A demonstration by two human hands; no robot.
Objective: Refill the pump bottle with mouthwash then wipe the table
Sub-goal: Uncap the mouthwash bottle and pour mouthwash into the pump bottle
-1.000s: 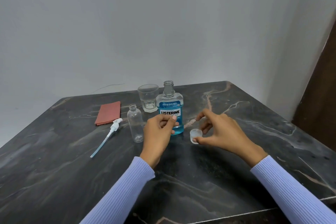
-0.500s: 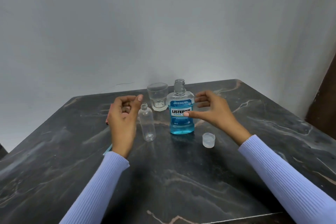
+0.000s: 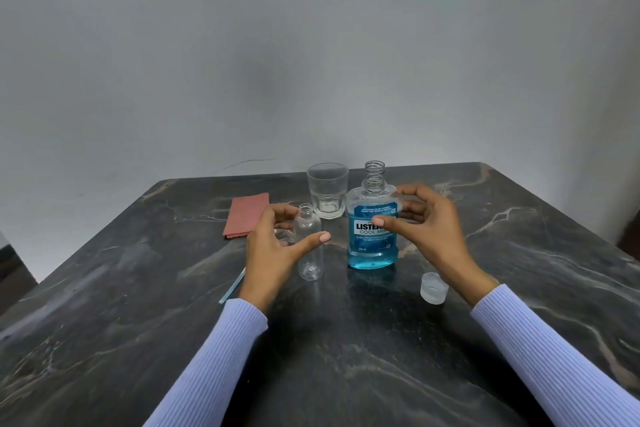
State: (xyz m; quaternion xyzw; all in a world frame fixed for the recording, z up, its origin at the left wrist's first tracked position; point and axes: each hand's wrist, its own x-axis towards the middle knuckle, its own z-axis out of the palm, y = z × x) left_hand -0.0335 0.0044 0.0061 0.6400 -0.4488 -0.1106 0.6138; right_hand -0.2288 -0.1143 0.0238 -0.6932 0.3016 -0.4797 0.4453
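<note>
- Now both bottles stand upright and uncapped on the tabletop [image 3: 346,340], side by side.
- The left hand [image 3: 273,250] cups, fingers spread, round the empty pump bottle [image 3: 309,243], gripping nothing yet.
- The right hand [image 3: 426,229] likewise opens round the mouthwash bottle [image 3: 367,239], the nearer one for it.

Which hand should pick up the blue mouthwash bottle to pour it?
Probably the right hand: its open fingers already flank the mouthwash bottle. The left hand is at the small empty bottle, ready to steady it.
</note>
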